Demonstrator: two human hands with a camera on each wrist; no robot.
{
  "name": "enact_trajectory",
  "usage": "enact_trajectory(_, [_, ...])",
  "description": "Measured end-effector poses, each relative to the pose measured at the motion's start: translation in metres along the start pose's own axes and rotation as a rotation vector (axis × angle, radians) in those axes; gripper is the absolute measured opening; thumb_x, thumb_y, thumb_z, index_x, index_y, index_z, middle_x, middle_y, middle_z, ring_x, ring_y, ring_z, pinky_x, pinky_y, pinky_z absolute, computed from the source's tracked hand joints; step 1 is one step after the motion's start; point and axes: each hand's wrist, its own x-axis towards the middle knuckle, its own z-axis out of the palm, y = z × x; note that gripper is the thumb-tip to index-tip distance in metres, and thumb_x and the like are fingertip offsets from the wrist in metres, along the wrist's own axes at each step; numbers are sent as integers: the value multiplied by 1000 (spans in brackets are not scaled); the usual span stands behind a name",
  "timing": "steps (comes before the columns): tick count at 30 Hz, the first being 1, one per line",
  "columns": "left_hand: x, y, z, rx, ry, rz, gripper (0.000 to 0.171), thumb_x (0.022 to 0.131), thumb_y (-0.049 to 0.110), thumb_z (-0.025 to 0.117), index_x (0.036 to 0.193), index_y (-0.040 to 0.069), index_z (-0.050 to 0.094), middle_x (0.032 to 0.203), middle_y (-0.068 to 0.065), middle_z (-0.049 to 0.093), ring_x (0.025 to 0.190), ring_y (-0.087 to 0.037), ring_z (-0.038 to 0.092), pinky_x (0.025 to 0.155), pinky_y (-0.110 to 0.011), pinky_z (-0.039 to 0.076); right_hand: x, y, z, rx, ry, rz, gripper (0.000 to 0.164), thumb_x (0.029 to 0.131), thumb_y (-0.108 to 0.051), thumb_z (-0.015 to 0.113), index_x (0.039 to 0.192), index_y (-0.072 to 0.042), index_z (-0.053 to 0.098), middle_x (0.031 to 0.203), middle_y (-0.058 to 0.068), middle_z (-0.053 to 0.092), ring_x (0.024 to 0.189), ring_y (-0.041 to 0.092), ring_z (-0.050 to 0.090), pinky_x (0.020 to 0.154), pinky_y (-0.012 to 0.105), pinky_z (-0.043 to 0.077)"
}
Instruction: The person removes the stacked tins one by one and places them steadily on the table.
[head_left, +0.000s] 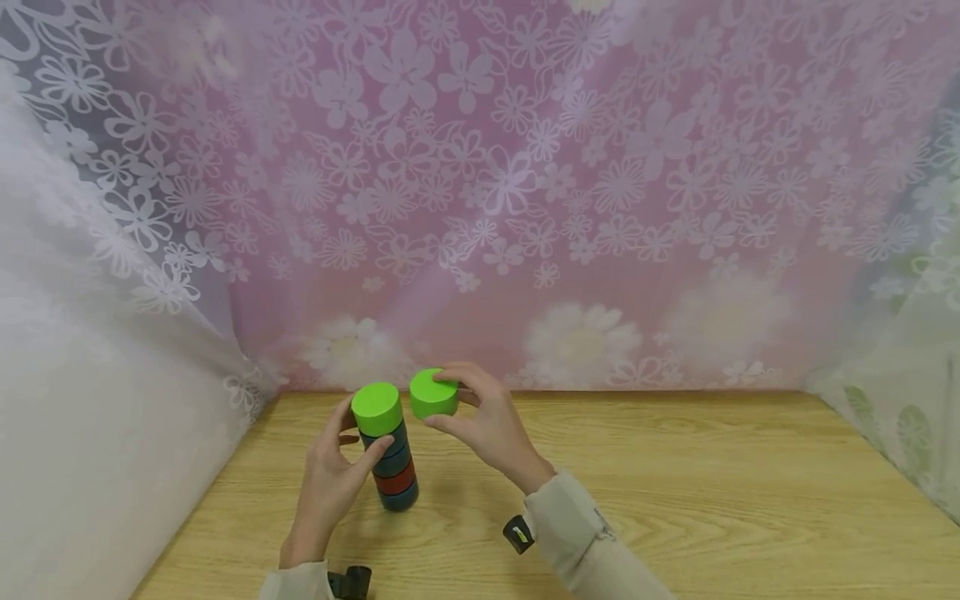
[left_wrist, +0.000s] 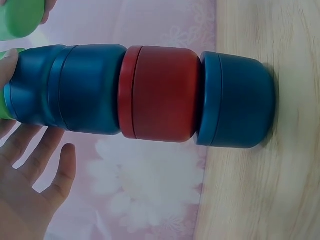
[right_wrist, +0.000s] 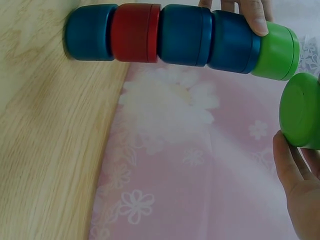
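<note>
A column of round lidded tins stands on the wooden table, its upper part leaning slightly. From the bottom it runs blue (left_wrist: 240, 100), red (left_wrist: 160, 95), blue (right_wrist: 184, 35), blue (right_wrist: 234, 42), then a green tin (head_left: 377, 408) on top. My left hand (head_left: 330, 475) grips the column near its top, thumb on the near side and fingers behind. Beside the top tin, my right hand (head_left: 487, 425) holds a second green tin (head_left: 433, 400) between thumb and fingers. It is off the table, with a small gap to the column.
The wood-grain table (head_left: 675, 483) reaches back to a pink flowered cloth (head_left: 480, 208). Pale cloth (head_left: 112, 400) hangs along the left side, and another patterned cloth (head_left: 915, 367) along the right. Each wrist wears a small black device (head_left: 518, 534).
</note>
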Motion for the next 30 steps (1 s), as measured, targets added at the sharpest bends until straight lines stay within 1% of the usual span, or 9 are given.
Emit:
enact_trajectory(4, [1,1,1,-1,-3,2,73,83,5,85,146,2,48,117,-15,66,102,-30,64,78,-56,55,-4,2,-3,14,0,9,51,79,7,84,125,5,64,130,20,60,116,34,63,93,33,56])
enact_trajectory(9, [1,2,2,3,0,7,73,82,4,85,146,2,48,117,-14,66,101,-28,64,78,-55,55,-8,5,-6,10,5,30,50,78,7,84,124,4,65,131,20,60,116,34,63,92,35,56])
enact_trajectory(12, [1,3,1,6,-2,-7,73,82,4,85,145,2,48,117,-14,66,101,-28,64,78,-54,55,-11,7,-8,3,6,36,50,78,6,85,124,3,66,131,19,60,120,35,60,93,34,56])
enact_trajectory(16, [1,3,1,19,-6,-12,73,82,4,85,145,2,49,116,-14,66,101,-28,63,78,-53,55,-14,9,-11,-7,8,41,50,78,6,85,124,2,66,132,18,60,124,35,57,93,36,56])
enact_trajectory(24, [1,3,0,30,-10,-2,72,83,5,85,145,3,50,116,-11,67,100,-25,64,78,-48,55,-20,15,-17,-32,6,72,52,77,5,86,125,0,66,131,16,61,123,34,58,93,38,56])
enact_trajectory(30, [1,2,1,23,-9,0,73,82,5,86,145,3,49,116,-12,67,100,-25,64,77,-49,55,-25,20,-22,-46,6,108,51,77,5,85,124,1,66,131,16,61,123,34,58,94,38,55])
